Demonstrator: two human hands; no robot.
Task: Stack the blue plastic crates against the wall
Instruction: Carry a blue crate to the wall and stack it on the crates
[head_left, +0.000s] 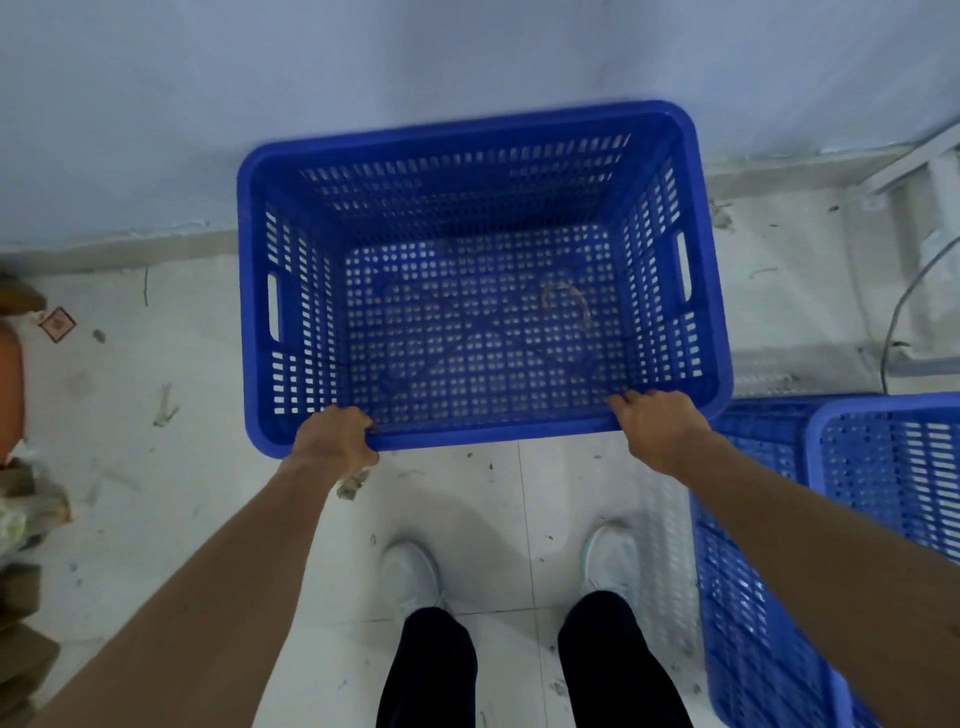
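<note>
Blue moulded plastic, perforated all over, so the crate (478, 291) should be light, stiff and a little slick. Both hands clamp its near rim: left hand (332, 441) curled over the near-left part, right hand (657, 426) over the near-right. Side slots would also serve. It sits by the far wall (363, 67); more crates (857, 519) wait near-right.

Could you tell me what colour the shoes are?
White shoes, clearest in the head view.
</note>
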